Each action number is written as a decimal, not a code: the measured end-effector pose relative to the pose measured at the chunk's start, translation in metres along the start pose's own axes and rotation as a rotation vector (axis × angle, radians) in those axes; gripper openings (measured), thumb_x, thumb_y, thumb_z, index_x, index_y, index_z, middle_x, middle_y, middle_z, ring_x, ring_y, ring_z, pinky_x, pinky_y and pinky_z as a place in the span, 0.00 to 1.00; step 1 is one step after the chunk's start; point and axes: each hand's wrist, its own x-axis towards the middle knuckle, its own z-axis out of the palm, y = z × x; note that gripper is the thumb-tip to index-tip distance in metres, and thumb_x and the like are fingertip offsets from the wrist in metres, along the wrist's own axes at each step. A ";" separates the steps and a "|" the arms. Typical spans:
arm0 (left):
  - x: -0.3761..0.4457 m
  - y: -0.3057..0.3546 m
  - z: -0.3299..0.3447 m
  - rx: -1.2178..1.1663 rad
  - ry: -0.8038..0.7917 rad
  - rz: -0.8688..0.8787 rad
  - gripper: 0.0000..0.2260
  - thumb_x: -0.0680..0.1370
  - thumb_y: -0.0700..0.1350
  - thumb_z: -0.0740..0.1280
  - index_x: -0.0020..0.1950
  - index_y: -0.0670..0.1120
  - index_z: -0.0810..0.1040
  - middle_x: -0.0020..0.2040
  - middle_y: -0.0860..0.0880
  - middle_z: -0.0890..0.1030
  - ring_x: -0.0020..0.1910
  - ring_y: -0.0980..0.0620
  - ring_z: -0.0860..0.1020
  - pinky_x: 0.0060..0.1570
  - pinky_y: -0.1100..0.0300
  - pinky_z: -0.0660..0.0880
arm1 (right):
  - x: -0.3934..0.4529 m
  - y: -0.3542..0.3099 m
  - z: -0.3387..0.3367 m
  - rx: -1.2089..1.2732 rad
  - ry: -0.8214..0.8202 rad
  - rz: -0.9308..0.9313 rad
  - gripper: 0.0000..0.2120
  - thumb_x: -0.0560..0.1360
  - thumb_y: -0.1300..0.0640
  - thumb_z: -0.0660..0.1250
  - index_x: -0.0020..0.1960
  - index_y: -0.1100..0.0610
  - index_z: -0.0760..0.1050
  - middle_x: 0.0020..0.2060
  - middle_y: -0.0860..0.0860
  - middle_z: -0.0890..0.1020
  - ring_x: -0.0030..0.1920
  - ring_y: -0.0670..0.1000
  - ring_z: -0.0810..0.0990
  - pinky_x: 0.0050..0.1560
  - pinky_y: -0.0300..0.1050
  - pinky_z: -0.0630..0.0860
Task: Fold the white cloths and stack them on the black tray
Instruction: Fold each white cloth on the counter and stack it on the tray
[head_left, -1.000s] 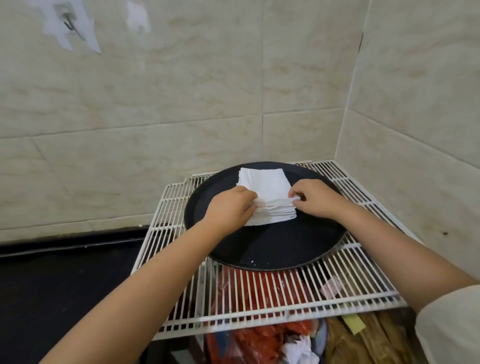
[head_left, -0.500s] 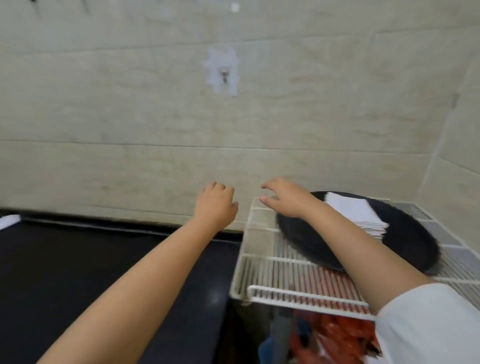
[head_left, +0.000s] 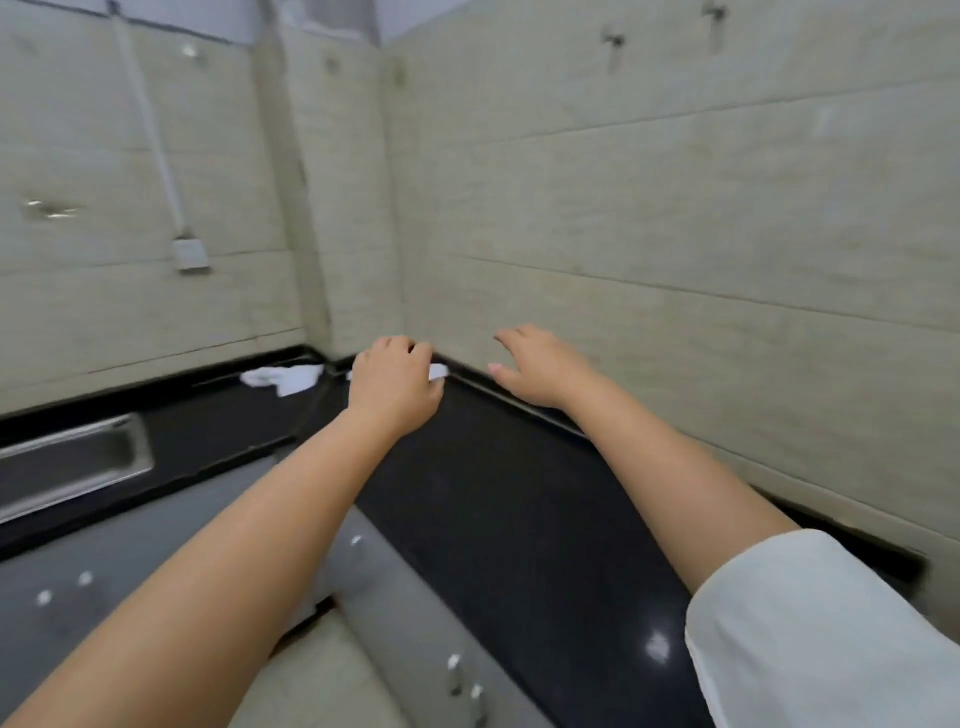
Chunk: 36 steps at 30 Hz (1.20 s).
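Unfolded white cloths (head_left: 283, 376) are seen lying in the black countertop (head_left: 498, 493) corner, reached for by the left hand (head_left: 392, 384) and right hand (head_left: 540, 366), both loosely open, nothing held.

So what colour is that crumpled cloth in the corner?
White, lying on the black counter; the cloth shows in the head view.

- View has swung left from the tray and wire rack, both now out of frame, to the black counter (head_left: 519, 499) corner.
- Left hand (head_left: 395, 387) and right hand (head_left: 540, 366) now reach toward crumpled white cloths (head_left: 283, 376) there.
- A sink (head_left: 72, 462) has entered view.
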 end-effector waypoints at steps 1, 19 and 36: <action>0.001 -0.027 0.006 0.028 -0.014 -0.036 0.17 0.77 0.50 0.60 0.63 0.43 0.71 0.61 0.42 0.74 0.63 0.41 0.69 0.58 0.50 0.68 | 0.019 -0.017 0.016 0.007 -0.012 -0.026 0.23 0.78 0.48 0.57 0.69 0.58 0.63 0.67 0.58 0.69 0.67 0.59 0.67 0.65 0.54 0.68; 0.199 -0.408 0.161 0.263 -0.260 -0.398 0.19 0.79 0.52 0.58 0.65 0.42 0.68 0.64 0.41 0.71 0.64 0.41 0.68 0.60 0.49 0.67 | 0.418 -0.197 0.238 0.062 -0.153 -0.244 0.22 0.78 0.50 0.57 0.69 0.59 0.63 0.65 0.59 0.70 0.64 0.61 0.69 0.59 0.55 0.71; 0.392 -0.686 0.408 0.088 -0.456 -0.294 0.19 0.79 0.55 0.56 0.65 0.44 0.68 0.64 0.44 0.71 0.65 0.44 0.67 0.63 0.50 0.65 | 0.705 -0.273 0.510 0.159 -0.355 0.038 0.21 0.78 0.51 0.58 0.67 0.59 0.65 0.63 0.58 0.72 0.63 0.59 0.72 0.59 0.53 0.73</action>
